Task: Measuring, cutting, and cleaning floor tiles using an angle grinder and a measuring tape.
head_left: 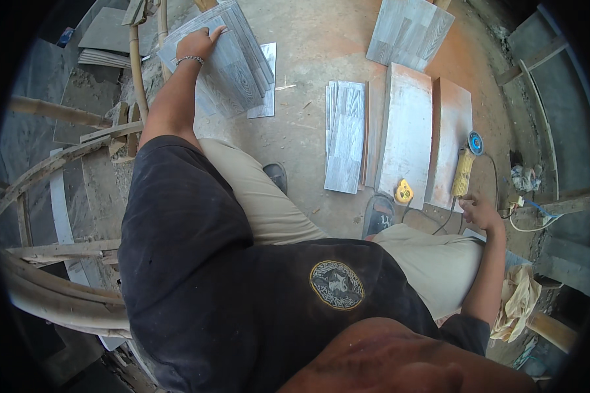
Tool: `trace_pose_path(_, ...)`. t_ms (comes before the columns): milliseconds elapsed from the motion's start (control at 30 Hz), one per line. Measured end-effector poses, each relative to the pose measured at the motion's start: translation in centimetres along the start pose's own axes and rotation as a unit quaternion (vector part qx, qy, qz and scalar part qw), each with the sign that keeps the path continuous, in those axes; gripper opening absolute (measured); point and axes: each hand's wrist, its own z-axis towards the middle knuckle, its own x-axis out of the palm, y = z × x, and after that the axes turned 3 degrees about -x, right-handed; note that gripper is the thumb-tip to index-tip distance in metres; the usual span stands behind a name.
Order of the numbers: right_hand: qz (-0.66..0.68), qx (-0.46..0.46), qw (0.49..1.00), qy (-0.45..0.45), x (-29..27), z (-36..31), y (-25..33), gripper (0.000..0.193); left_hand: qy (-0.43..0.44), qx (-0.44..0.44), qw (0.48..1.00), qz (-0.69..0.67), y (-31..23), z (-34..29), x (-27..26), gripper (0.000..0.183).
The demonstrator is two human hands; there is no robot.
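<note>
Up at the far left, my left hand (200,44) is closed over the top edge of a grey wood-pattern tile (226,78). That tile belongs to a leaning stack of several similar ones. My right hand (482,213) is low on the right side, with its fingers curled. Just beyond its fingertips lies the lower end of a yellow angle grinder (464,171) with a blue disc (475,143). Whether the curled fingers touch the grinder or its cord, I cannot tell. A yellow tape measure (404,191) rests on the near end of a pale board (405,131).
Narrow cut tile strips (345,137) lie on the floor left of the board. A larger tile (410,31) stands beyond it. A second board (452,124) lies under the grinder. Bamboo poles (65,111) crowd the left side. Wires (537,226) run along the right, near a crumpled sack (514,301).
</note>
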Motion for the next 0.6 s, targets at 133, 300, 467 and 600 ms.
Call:
trace_pose_path(133, -0.027, 0.033, 0.999, -0.006, 0.3, 0.1, -0.2, 0.048, -0.016, -0.006, 1.0, 0.008, 0.4, 2.1, 1.0, 0.084)
trace_pose_path(300, -0.049, 0.041, 0.998, 0.014, 0.4, 0.2, 0.3, 0.048, -0.025, -0.003, 1.0, 0.002, 1.1, 3.8, 2.5, 0.083)
trace_pose_path(467, -0.058, 0.058, 0.997, 0.008, 0.7, 0.3, 1.9, 0.049, -0.042, -0.016, 0.999, -0.005, 2.8, 4.5, 3.9, 0.082)
trace_pose_path(600, -0.058, 0.062, 0.996, 0.01, 0.6, 0.5, 2.9, 0.05, -0.052, -0.025, 0.998, -0.037, 3.4, 4.8, 4.5, 0.079)
